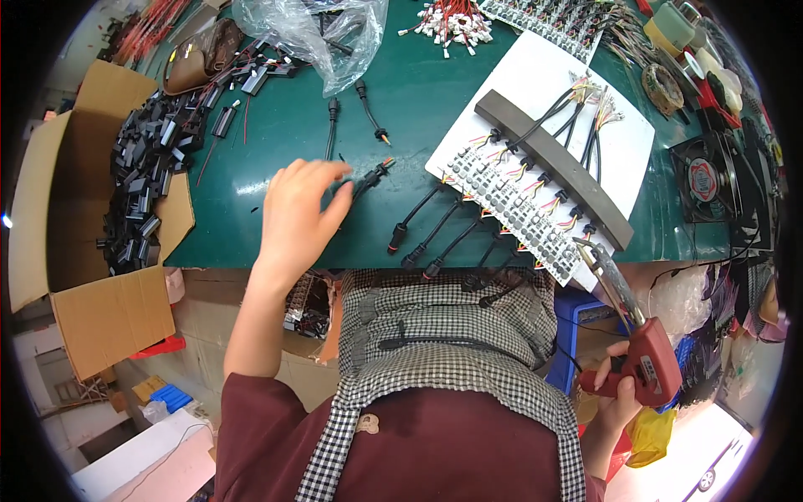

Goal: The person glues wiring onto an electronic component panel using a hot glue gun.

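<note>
My left hand is over the green table with its thumb and forefinger apart, and I see nothing between them. Just beyond its fingertips lies a short black cable with a connector, its bare wire end pointing right. Two similar black cables lie farther back. My right hand grips a red soldering gun by its handle. The gun's long metal tip reaches the near right end of a row of white circuit boards. Coloured wires and black cables are attached along these boards, which rest on a white panel.
A dark bar lies across the panel, over the cables. To the left, an open cardboard box holds many black parts. Clear plastic bags and white-plug wires lie at the back. A small fan stands at the right.
</note>
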The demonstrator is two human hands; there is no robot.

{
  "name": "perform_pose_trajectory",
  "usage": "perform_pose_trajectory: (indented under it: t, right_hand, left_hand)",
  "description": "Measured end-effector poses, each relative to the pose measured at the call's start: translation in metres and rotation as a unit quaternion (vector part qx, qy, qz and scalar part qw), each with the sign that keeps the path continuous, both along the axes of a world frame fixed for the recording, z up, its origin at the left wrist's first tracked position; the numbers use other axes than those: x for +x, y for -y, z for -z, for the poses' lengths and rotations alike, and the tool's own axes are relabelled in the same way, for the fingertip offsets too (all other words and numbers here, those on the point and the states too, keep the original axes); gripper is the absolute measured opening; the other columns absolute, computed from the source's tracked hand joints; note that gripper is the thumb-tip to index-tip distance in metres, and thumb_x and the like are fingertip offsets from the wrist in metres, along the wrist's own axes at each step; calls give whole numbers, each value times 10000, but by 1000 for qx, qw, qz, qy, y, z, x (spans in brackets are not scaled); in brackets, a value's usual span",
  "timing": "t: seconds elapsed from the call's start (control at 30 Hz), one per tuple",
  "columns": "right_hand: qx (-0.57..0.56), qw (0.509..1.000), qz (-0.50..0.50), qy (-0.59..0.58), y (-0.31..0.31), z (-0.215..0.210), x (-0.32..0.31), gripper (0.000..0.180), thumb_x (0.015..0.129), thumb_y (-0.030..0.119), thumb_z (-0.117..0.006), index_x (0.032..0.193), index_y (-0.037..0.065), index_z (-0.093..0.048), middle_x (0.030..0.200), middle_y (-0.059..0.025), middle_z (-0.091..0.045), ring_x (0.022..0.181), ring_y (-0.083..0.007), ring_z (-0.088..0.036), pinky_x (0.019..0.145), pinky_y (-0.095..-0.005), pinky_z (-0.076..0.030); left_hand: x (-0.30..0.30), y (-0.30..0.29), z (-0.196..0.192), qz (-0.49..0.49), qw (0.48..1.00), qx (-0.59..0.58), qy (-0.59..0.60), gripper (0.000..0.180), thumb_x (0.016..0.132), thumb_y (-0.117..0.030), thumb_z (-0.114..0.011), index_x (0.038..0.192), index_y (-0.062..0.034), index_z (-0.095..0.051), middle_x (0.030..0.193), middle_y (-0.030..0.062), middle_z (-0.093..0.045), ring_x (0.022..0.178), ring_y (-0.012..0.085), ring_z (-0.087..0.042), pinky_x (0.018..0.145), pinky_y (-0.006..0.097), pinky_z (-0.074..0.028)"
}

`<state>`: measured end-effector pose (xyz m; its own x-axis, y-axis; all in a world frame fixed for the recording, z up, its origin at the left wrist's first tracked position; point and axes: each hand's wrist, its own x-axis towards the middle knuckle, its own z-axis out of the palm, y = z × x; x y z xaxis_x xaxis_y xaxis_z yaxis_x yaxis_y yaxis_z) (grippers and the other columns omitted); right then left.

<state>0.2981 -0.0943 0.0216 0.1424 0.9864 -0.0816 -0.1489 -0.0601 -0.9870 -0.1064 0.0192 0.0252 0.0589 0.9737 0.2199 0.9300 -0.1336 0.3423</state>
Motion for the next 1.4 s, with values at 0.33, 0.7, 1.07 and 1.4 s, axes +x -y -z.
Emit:
perform_pose_trajectory:
  t: [0.33,0.7,1.07,1.4]
  right_hand:
    - [14,1000,1,-9,4,1,2,679,781,335,-698,1230,-63,-380,1013,-204,-559,569,-167,-539,466,-249,-445]
    - [15,999,-19,-29,0,2,-4,688,795,322,-687,1271,-43,-350,1013,-205,-557,562,-154,-528,484,-234,-441]
    - [0,998,-55,-28,1,-2,-5,705,805,356,-673,1286,-35,-338,1022,-228,-544,556,-150,-512,465,-228,-432]
    - [-27,994,-43,-99,-1,-2,-8,743,750,301,-747,1295,-34,-369,1032,-208,-593,630,-146,-589,516,-215,-454]
  left_hand:
    - [22,-15,13,-29,989,-13,143,129,747,-105,-674,799,-18,-593,728,69,-567,757,218,-564,667,350,-442]
    - [55,15,-6,49,758,-205,617,219,822,-15,-609,1036,29,-595,933,48,-503,587,80,-490,529,196,-389]
    - [120,33,0,118,594,-413,680,264,936,-120,-478,1168,0,-518,869,95,-626,488,29,-362,469,163,-322]
    - [130,34,7,97,569,-421,700,216,953,-150,-428,1118,-26,-493,885,144,-629,484,37,-373,448,165,-309]
